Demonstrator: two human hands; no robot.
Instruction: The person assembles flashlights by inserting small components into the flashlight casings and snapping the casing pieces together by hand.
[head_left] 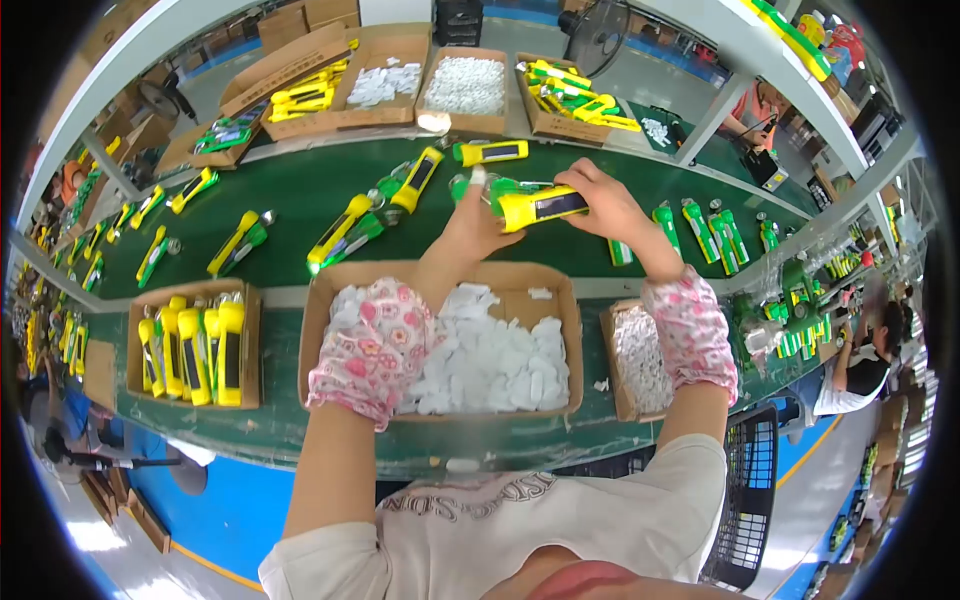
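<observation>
Above the green belt, my right hand (606, 207) grips a yellow flashlight body (548, 206) with a dark panel along its side. My left hand (476, 226) is closed at the other end, against a green flashlight part (504, 190) that lies beside the yellow one. Something white (478, 176) shows at a left fingertip; I cannot tell if it is a piece or a finger cover. Just beyond lies another yellow flashlight (491, 152). Under my forearms stands a cardboard box of flat white pieces (500, 370).
A box of yellow flashlights (190, 350) stands at left, a box of small silvery pieces (642, 362) at right. Flashlights lie along the green belt (310, 190). Across it are boxes of white parts (465, 85) and yellow-green bodies (575, 95). Other people work at far right.
</observation>
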